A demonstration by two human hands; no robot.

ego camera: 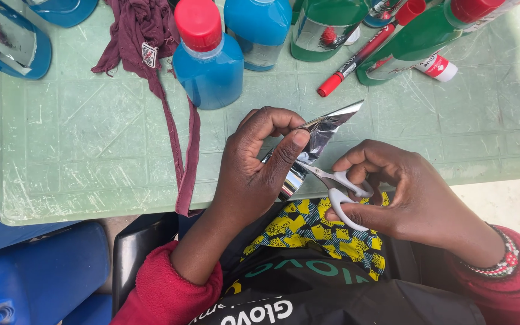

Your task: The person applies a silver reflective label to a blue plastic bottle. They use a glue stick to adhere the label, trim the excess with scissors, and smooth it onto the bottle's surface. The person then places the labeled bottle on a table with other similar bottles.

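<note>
**Two hands, one strip of foil, one pair of scissors**

Two bare hands meet over the near edge of the pale green scratched plastic table (91, 156). The left hand (254, 174) is closed on a shiny silver strip of foil (326, 127), thumb and forefinger pinched together on it just where it leaves the palm. The right hand (401, 195) is clamped on the white-handled small scissors (332, 183), thumb and fingers threaded through the loops, the loops close together.

Taken from the foil strip: its long axis runs on a slant, from low beside the left palm up and away towards the far right, ending in a pointed corner over the table. The scissors lie just to the right of and below it, blades pointing left into the strip's lower part and touching it near the left thumb. The left hand is therefore the nearer one, actually on the strip; the right reaches it only through the blades.

Beyond the strip stands a blue plastic bottle with a red cap (207, 57), with a red marker pen (365, 54) lying aslant to the far right. Left of the strip a maroon cloth (151, 48) trails a strap over the table edge. Below it, in the lap, shows yellow and blue patterned fabric (314, 232).
</note>
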